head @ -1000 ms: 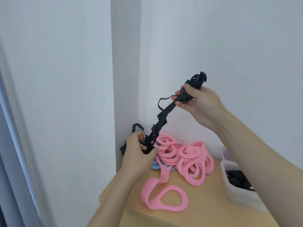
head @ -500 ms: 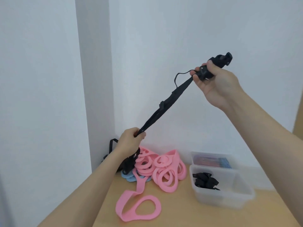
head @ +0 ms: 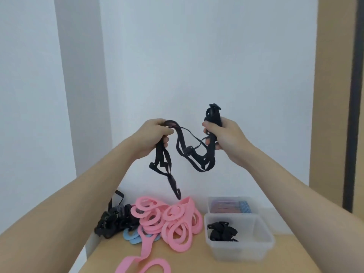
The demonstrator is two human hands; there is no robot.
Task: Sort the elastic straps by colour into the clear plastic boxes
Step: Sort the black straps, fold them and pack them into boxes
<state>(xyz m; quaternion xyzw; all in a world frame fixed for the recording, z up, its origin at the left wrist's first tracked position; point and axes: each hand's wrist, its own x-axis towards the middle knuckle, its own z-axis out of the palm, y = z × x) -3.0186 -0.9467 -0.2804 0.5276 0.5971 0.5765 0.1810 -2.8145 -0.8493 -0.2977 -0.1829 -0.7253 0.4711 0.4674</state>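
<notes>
— Above the pink pile (head: 167,219) on the wooden table (head: 197,261), what hangs?

— A black strap (head: 189,152), raised well over the pile. The left hand (head: 151,136) is closed around one bunch of it, the right hand (head: 224,134) fisted around the other end; slack loops sag between them, and a hook dangles just over the pile.

— And the boxes?

— Right of the pile: the near clear box (head: 238,235) holds black straps, another box (head: 230,204) sits behind it. More black straps (head: 114,221) lie left of the pile, blue ones (head: 134,236) at its front edge.
</notes>
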